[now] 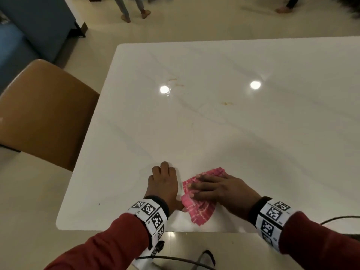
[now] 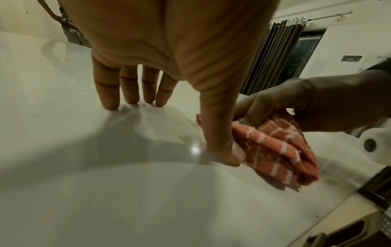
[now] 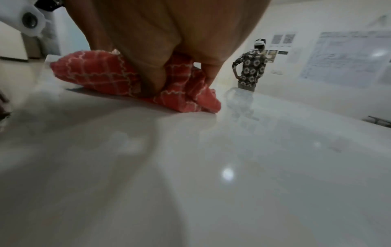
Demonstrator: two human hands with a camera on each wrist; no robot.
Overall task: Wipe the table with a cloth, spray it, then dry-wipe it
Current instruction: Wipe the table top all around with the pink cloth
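A pink checked cloth [image 1: 200, 208] lies bunched on the white marble table [image 1: 214, 123] near its front edge. My right hand [image 1: 212, 189] lies on top of the cloth and grips it, with folds bunched between thumb and fingers in the right wrist view: cloth [image 3: 99, 73], right hand [image 3: 160, 53]. Just left of it, my left hand [image 1: 163, 180] rests on the table. Its straight fingers [image 2: 129, 86] touch the surface, and its thumb lies against the edge of the cloth [image 2: 275, 150]. Brownish stains [image 1: 227, 103] mark the middle of the table.
A tan chair [image 1: 42, 114] stands at the table's left side, with a blue sofa [image 1: 29, 32] behind it. People's legs [image 1: 132, 8] are on the floor beyond the far edge. Cables [image 1: 175, 260] hang below the front edge. One person [image 3: 250, 66] stands by the wall.
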